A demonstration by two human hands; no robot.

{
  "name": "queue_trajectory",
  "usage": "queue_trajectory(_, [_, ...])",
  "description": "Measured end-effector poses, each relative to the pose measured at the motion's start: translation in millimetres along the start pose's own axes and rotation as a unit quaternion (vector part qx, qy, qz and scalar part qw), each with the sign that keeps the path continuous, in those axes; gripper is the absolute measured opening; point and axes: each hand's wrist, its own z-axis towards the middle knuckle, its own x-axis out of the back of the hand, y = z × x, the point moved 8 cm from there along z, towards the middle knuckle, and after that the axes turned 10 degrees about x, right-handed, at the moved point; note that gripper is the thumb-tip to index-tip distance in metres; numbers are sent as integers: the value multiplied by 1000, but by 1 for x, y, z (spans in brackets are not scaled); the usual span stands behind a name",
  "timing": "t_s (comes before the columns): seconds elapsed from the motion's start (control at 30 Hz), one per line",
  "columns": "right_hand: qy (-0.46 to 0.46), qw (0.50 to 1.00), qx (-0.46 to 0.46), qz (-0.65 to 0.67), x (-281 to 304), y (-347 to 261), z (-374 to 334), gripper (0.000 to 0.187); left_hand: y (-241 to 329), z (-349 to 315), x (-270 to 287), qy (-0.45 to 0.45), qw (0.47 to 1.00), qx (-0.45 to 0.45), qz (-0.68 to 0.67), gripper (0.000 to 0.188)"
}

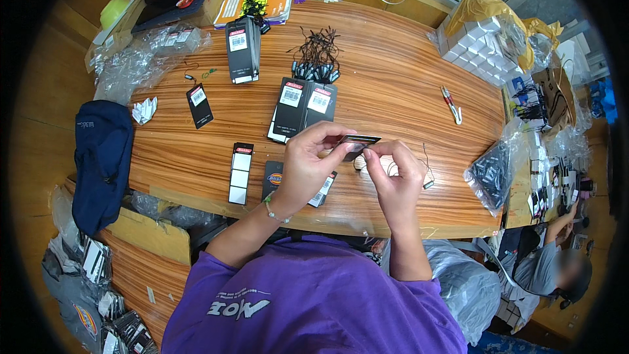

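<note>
Above the front of the table, my left hand (313,162) is closed around a small stack of black hang tags (359,139), seen nearly edge-on. My right hand (398,172) pinches at the tags' right end, where a thin black cord (426,156) loops out and down past the fingers. What exactly lies between the right fingertips is partly hidden. Beneath my left wrist lie a dark tag with an oval emblem (272,177) and some tags with white labels (321,191). To their left is a strip of white stickers (240,175).
Beyond my hands lie two stacks of corded black tags (301,108) and another stack (242,52). A single tag (200,106) and crumpled paper (145,111) are farther left. At right are red-handled snippers (451,105), a bagged bundle (490,174) and white boxes (475,42). A person (557,269) sits beyond.
</note>
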Motion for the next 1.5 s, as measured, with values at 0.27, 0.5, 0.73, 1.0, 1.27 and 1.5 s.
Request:
queue_trajectory(0.27, [34,999,-2,-10,-3,3,-3,11,-3,-1,-3,-9,999,23,-23,21])
queue_trajectory(0.5, [49,998,-51,3,-2,8,-7,11,-2,-2,-3,-3,999,12,30,19])
queue_trajectory(0.73, [96,941,-213,246,-13,44,-28,10,7,-4,-12,-13,997,-13,78,18])
queue_trajectory(1.0, [55,909,-235,340,-16,52,-30,7,8,-4,-16,-40,996,-5,77,19])
queue_trajectory(1.27, [-45,930,-173,322,-11,53,-22,14,11,-7,-16,-31,988,-59,137,16])
queue_trajectory(1.5, [-41,874,-208,438,-14,59,-28,4,38,-22,-34,-42,917,-261,300,20])
